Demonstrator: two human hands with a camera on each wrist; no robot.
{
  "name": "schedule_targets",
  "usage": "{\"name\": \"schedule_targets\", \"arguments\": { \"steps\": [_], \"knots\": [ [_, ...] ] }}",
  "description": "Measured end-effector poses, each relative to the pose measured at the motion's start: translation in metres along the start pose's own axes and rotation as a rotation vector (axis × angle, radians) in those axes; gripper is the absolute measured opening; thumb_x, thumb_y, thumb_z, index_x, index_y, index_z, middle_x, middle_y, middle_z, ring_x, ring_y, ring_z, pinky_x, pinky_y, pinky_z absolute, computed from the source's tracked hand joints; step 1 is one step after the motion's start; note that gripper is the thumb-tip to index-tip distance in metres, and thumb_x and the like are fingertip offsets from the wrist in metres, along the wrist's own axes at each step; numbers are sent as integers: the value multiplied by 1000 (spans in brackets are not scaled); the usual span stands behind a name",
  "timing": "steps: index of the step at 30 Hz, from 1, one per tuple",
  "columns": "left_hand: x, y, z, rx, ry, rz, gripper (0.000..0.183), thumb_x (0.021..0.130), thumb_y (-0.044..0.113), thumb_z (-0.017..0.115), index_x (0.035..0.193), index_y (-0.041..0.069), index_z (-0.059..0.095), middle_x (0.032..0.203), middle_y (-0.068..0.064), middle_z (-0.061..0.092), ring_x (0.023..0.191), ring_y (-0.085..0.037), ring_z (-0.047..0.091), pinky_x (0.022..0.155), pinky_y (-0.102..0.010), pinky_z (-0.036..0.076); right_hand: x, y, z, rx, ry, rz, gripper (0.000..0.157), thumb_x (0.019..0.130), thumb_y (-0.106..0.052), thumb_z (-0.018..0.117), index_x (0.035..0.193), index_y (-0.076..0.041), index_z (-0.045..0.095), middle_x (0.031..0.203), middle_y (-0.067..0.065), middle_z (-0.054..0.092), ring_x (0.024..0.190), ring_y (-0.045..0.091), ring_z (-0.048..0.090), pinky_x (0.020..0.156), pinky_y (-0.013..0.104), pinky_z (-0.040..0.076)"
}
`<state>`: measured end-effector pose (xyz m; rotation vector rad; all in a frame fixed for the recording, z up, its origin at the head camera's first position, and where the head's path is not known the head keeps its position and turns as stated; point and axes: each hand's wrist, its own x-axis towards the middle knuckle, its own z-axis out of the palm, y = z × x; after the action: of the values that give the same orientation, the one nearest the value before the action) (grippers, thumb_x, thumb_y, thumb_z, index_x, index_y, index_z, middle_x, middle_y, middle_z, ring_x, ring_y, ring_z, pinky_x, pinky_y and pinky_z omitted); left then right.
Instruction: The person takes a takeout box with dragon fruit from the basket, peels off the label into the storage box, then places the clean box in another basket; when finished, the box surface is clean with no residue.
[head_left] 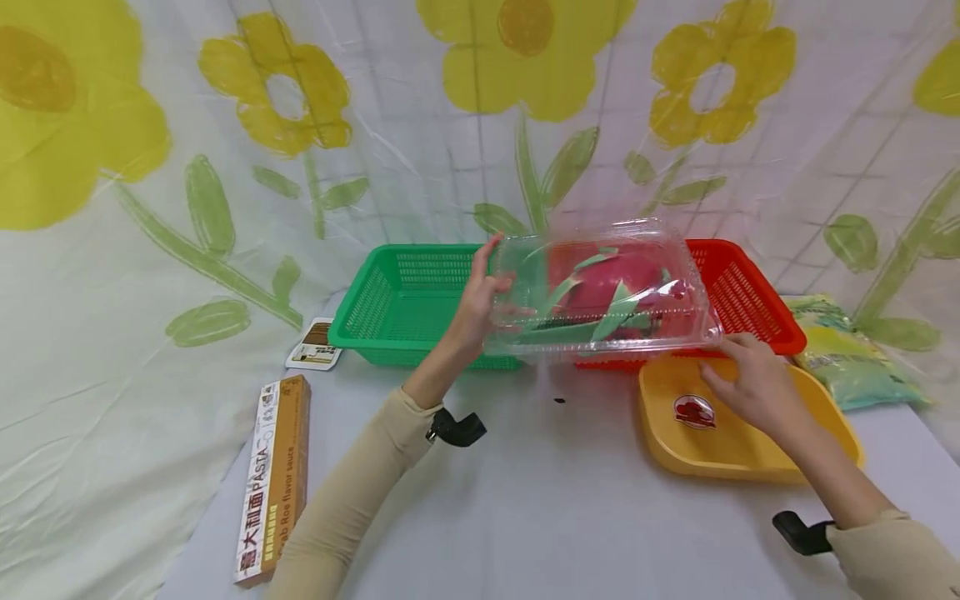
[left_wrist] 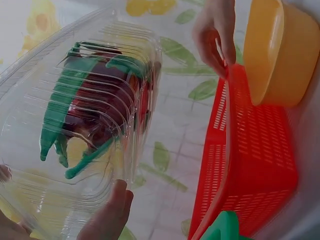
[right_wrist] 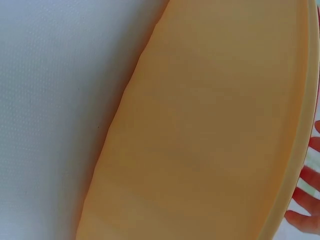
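My left hand [head_left: 476,304] grips the left end of a clear plastic box [head_left: 525,337], held raised and tilted over the baskets. Inside the box lies a dragon fruit [head_left: 603,283], pinkish red with green leafy strips; the left wrist view shows it through the ribbed plastic. My right hand [head_left: 753,387] hangs over the yellow basin [head_left: 750,454], its fingers loosely bent and spread. Seen from the left wrist, that hand is apart from the box, fingertips at the rim of the red basket [left_wrist: 260,150]; whether they touch it I cannot tell.
The green basket [head_left: 423,304] stands left of the red one. On the table's left side lie a long pasta box [head_left: 273,479] and a small brown-and-white package [head_left: 315,346]. A yellow-green bag [head_left: 855,358] lies at the right. Behind hangs a flowered curtain [head_left: 412,167].
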<state>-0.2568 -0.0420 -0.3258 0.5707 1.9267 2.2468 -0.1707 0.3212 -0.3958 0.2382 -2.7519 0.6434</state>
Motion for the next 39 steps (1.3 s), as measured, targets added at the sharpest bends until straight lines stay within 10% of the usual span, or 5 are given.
{"name": "schedule_targets", "arguments": {
  "steps": [9,25,32,36,39],
  "knots": [
    [60,-25,22,63,41,10,61,96,16,38,155,31,25,115,-17,49,55,-26,61,48,-33,54,-3,1,1,7,21,-36,33,84,-8,72,112,7,67,112,28,56,102,45,50,82,66,45],
    [130,-62,52,456,93,44,59,98,28,48,155,27,32,106,-12,63,65,-12,46,70,-26,42,2,1,5,9,60,-60,29,82,-5,74,109,7,70,111,27,59,102,44,52,85,64,44],
    [141,-73,71,579,68,-13,63,97,34,47,156,25,28,63,-4,43,51,-15,35,71,-30,42,0,-1,2,-4,34,-43,32,83,-7,74,111,6,69,114,27,58,104,45,51,84,64,43],
    [145,-79,82,595,57,-56,63,98,37,47,156,29,27,85,-7,56,49,-18,39,72,-31,48,-1,-1,1,-12,49,-51,32,82,-7,75,110,6,69,113,27,58,104,44,51,84,63,43],
    [147,-86,91,603,69,-82,62,98,40,48,156,31,26,126,-11,55,79,-20,56,84,-35,50,-1,0,1,-14,55,-56,32,82,-6,75,110,6,70,113,26,58,104,43,52,84,63,44]
  ]
}}
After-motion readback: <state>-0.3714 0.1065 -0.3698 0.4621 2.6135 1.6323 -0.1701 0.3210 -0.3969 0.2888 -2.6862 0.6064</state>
